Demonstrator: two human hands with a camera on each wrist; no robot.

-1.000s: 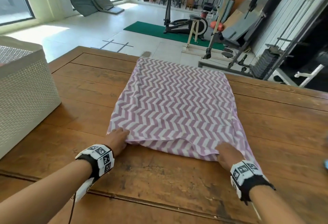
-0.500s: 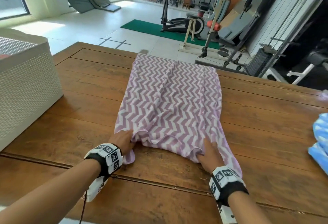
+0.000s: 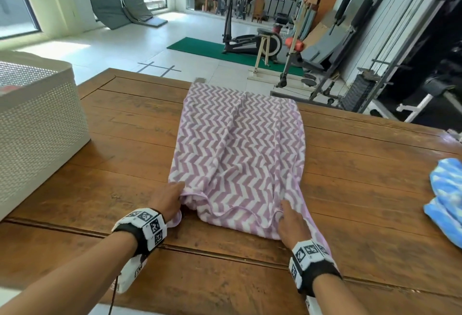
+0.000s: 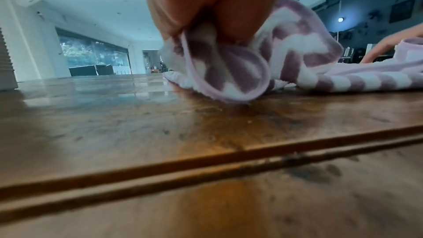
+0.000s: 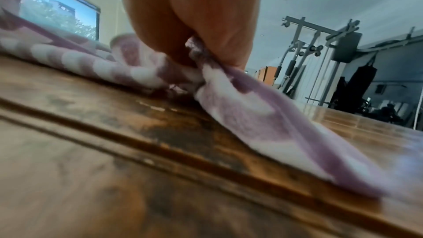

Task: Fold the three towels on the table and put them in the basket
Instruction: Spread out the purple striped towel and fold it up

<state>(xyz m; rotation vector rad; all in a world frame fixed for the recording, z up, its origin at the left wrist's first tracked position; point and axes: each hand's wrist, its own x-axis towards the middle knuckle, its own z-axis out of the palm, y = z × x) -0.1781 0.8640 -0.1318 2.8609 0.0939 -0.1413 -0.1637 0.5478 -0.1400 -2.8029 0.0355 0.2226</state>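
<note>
Both hands (image 3: 231,204) pinching towel (image 3: 240,144) corners

Towel (image 3: 237,154): lilac-and-white chevrons. Second towel (image 3: 447,202): blue-and-white mottled. Basket (image 3: 37,124): off-white, perforated. Surface (image 3: 362,177): brown wood.

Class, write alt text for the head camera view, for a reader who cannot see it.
Two hands, left hand and right hand, pinch the near corners of a purple-and-white zigzag towel lying on a wooden table. A white basket stands at the left; a blue towel lies at the right edge.
</note>
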